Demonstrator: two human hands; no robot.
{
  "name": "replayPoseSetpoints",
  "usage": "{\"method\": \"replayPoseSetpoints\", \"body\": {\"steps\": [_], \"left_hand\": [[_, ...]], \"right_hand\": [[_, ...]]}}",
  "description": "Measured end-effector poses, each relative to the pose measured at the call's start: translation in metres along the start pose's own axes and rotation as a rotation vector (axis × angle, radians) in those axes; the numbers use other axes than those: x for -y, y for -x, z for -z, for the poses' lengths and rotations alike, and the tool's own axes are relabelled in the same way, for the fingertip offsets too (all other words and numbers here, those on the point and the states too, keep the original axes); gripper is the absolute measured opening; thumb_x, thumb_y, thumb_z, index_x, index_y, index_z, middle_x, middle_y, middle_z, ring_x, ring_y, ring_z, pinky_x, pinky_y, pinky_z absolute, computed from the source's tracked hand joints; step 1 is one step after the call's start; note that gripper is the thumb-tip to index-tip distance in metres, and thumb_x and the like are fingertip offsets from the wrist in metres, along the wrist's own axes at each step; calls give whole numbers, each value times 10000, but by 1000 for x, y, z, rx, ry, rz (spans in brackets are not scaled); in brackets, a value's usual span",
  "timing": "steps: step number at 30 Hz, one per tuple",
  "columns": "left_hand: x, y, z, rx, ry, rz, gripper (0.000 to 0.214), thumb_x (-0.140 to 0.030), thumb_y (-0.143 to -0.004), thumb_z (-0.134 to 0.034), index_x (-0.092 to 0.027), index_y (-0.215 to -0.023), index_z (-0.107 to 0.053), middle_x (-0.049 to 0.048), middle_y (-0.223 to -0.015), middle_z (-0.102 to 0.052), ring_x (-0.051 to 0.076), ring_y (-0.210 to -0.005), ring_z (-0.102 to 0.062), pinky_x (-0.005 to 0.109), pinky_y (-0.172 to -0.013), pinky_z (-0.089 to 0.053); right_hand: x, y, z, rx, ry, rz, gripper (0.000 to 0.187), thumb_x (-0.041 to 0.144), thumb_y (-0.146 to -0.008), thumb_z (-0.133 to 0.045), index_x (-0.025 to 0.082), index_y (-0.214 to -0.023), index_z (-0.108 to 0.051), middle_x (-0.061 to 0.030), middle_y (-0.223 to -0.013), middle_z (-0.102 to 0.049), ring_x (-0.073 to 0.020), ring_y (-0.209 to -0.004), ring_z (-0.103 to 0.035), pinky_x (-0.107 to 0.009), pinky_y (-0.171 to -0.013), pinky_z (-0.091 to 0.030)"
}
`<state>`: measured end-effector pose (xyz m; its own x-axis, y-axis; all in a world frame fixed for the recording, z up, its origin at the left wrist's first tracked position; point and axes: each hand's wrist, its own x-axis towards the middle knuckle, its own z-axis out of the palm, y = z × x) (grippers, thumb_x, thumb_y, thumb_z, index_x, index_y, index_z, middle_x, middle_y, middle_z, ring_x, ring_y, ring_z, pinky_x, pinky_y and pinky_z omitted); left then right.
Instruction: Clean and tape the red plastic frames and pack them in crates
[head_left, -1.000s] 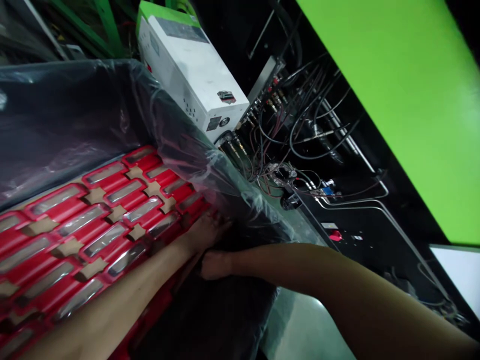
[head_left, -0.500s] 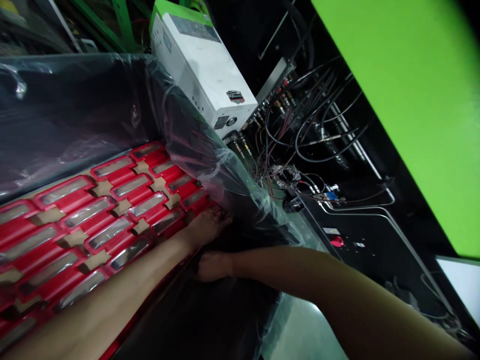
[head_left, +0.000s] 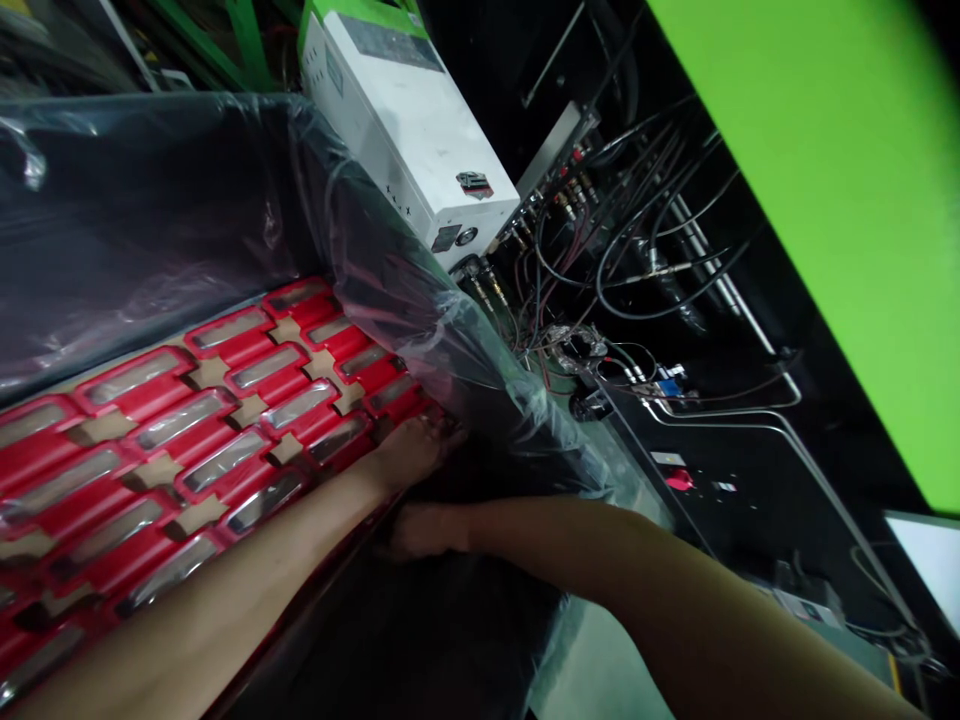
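Note:
Several red plastic parts (head_left: pixel 157 380) with long clear windows lie in staggered rows inside a box lined with dark plastic film (head_left: pixel 150 200). My left hand (head_left: pixel 416 450) reaches across them to the box's near right corner. Its fingers curl down at the end of the rows, against the liner; what they grip is hidden. Just below it, my right hand (head_left: pixel 424 530) reaches in over the box's side, closed and in deep shadow. A red edge runs under my left forearm towards the right hand, whose fingertips do not show.
Brown cardboard (head_left: pixel 210 373) shows between the red parts. Crumpled clear film (head_left: pixel 540 405) hangs over the box's right rim. Beyond stand a white and green machine unit (head_left: pixel 427 120), a tangle of hoses (head_left: pixel 600 280) and a bright green panel (head_left: pixel 832 200).
The view has shifted slightly, so the machinery sits a little further right. Both hands stay at the same corner, with the right hand's fingers a little deeper in shadow.

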<state>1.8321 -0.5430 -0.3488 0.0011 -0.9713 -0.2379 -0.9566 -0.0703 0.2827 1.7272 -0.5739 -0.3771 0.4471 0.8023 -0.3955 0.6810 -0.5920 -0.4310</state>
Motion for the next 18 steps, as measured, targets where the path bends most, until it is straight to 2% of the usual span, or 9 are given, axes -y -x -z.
{"method": "replayPoseSetpoints", "body": {"steps": [4,8,12,15,18], "left_hand": [[-1,0,1,34,-17,-9,501,-144,-860,-400,-214,-1356,-401,196,-1140,-612,269,-844,-638,338,-601,-457],[0,0,2,58,-19,-16,479,-130,-874,-366,-209,-1344,-415,198,-1178,-597,298,-893,-636,357,-603,-473],[0,1,1,49,-3,-15,456,-145,-884,-371,-212,-1332,-426,191,-1154,-610,293,-874,-644,359,-601,-487],[0,2,-1,10,14,-9,449,-114,-886,-364,-200,-1320,-438,177,-1110,-628,288,-891,-639,360,-609,-497],[0,4,0,-59,38,7,404,-123,-873,-453,-192,-1271,-476,123,-1103,-622,245,-917,-623,370,-681,-522]], "right_hand": [[-2,4,5,40,-41,13,286,117,-896,-389,97,-1110,-578,-118,-981,-698,-178,-881,-637,-300,-706,-433],[-3,9,9,107,-103,6,234,176,-898,-433,157,-1050,-609,-79,-916,-718,-176,-828,-648,-292,-664,-439],[0,9,19,158,-159,19,233,201,-884,-458,151,-1045,-619,-79,-904,-718,-169,-810,-649,-275,-636,-439],[1,16,41,193,-225,23,296,219,-802,-565,138,-1083,-613,-96,-967,-701,-185,-824,-638,-263,-607,-430],[0,39,82,213,-462,6,471,202,-706,-676,146,-1163,-580,-52,-910,-686,-165,-760,-609,-239,-597,-408]]}}
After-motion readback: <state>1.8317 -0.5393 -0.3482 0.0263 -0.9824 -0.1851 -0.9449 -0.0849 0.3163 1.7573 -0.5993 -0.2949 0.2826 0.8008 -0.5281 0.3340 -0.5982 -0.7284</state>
